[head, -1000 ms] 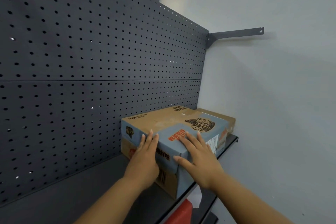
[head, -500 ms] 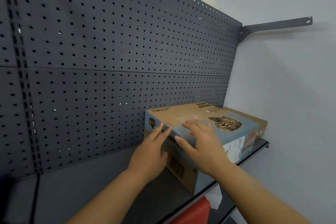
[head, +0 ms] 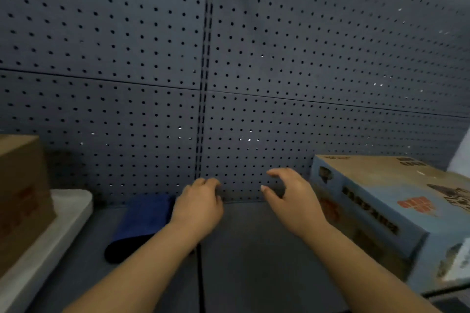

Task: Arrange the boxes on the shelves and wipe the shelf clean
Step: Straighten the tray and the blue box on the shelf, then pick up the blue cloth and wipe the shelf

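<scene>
A blue and brown printed box (head: 386, 201) rests on the dark shelf (head: 254, 256) at the right end. A folded dark blue cloth (head: 138, 223) lies on the shelf near the pegboard, left of centre. My left hand (head: 198, 206) hovers just right of the cloth, fingers curled, holding nothing. Between the left hand and the box, my right hand (head: 292, 201) floats above the shelf with its fingers spread and empty. A plain brown box (head: 20, 195) stands at the far left on a white tray (head: 63, 226).
A dark perforated back panel (head: 229, 71) rises behind the shelf, with a slotted upright down its middle. A seam runs across the shelf below my left forearm. A strip of pale wall shows at the top right corner.
Both hands have come off the printed box and moved left over the shelf. My view has swung left, bringing the blue cloth, the white tray and the brown box into sight.
</scene>
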{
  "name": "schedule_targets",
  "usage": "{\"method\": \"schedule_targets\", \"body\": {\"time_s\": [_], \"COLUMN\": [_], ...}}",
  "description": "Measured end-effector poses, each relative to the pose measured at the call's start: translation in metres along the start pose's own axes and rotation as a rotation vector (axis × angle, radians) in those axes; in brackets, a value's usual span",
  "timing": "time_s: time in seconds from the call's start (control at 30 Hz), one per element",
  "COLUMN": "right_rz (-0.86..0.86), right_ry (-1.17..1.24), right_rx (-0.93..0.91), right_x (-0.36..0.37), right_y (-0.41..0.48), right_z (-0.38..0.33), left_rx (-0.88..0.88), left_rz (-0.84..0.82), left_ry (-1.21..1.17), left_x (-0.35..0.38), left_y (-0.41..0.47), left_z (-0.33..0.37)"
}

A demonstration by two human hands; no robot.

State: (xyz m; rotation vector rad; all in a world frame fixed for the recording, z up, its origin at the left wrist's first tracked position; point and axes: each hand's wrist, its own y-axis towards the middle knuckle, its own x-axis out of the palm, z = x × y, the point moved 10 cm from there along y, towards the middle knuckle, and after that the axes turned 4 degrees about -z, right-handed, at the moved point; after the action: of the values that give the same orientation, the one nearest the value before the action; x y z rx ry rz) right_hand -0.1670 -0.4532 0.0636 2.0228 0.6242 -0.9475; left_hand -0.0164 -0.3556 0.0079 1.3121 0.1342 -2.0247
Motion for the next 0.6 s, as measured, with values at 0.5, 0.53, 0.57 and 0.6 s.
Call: {"method": "schedule_targets", "body": {"time_s": [0.5, 0.53, 0.57, 0.6], "right_rz": [-0.248, -0.252, -0.252, -0.254], "right_ry": [0.208, 0.202, 0.199, 0.197], "right_rx": [0.128, 0.130, 0.140, 0.150], "right_x": [0.134, 0.137, 0.140, 0.142], "right_y": [0.011, 0.009, 0.007, 0.004], "right_z": [-0.088, -0.091, -0.092, -0.091], "left_rx": [-0.643, -0.646, -0.643, -0.640], "left_rz": [-0.284, -0.286, -0.279, -0.263], "left_ry": [0.149, 0.141, 0.118, 0.087], "left_x": [-0.028, -0.026, -0.025, -0.025], "left_y": [-0.034, -0.035, -0.034, -0.033], "left_z": [-0.173, -0.176, -0.178, -0.178]}}
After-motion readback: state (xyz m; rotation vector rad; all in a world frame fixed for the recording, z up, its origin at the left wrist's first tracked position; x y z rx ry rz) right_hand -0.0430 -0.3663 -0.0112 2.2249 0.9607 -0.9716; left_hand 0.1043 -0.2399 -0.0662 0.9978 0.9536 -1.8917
